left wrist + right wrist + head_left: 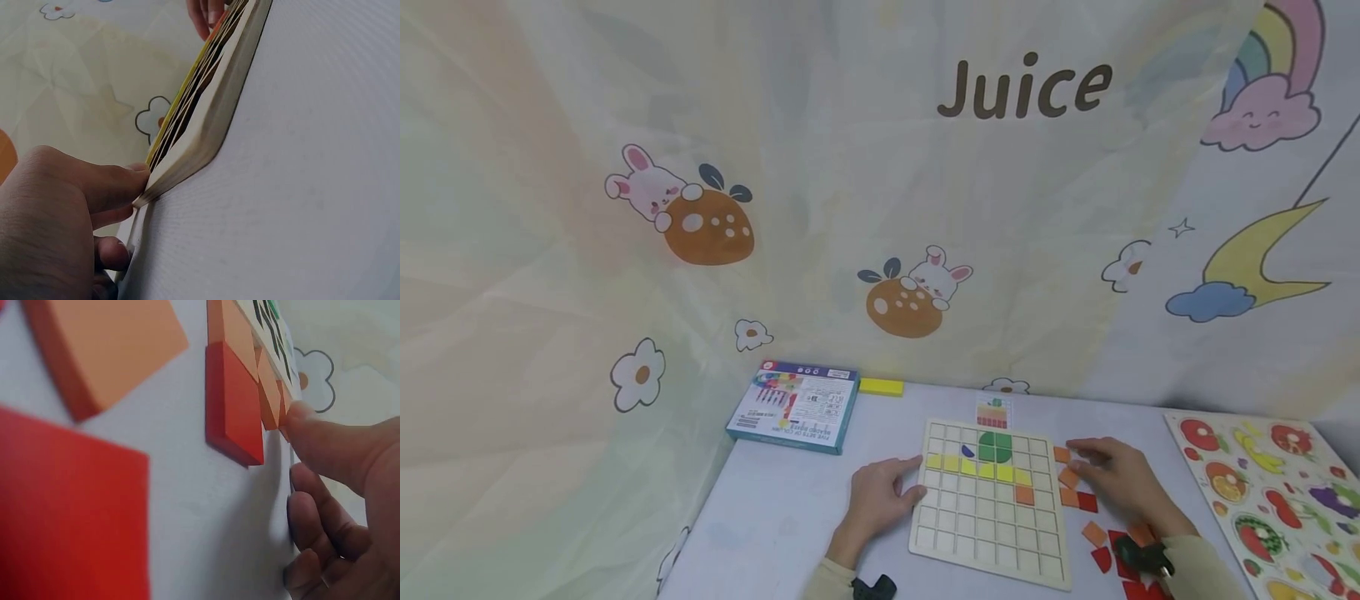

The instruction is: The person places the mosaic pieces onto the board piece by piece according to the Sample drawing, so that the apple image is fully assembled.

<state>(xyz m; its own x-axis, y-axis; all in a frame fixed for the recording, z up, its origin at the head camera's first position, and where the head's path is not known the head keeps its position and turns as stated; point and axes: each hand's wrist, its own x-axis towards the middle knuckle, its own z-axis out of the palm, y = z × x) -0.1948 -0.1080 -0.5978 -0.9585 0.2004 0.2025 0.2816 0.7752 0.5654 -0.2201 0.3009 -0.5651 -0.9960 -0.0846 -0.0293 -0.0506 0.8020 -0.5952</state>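
A pale wooden grid board [958,521] lies on the table, with a row of yellow squares [968,467], a green round shape [996,447], a small blue piece [967,451] and one orange square [1025,495] in it. My left hand [877,496] holds the board's left edge, thumb and index finger apart along it. In the left wrist view the thumb [119,186] meets the edge near the corner. On the right side, my right hand [1112,475] pinches an orange square tile [1062,454] beside the board. Its thumb [331,440] covers part of the tile.
More orange tiles [1069,477] and red tiles [1101,559] lie scattered right of the board. A small pattern card [994,412] sits behind it. At the back left are a flat box [797,407] and a yellow strip [882,387]. A fruit-picture board [1262,492] lies far right.
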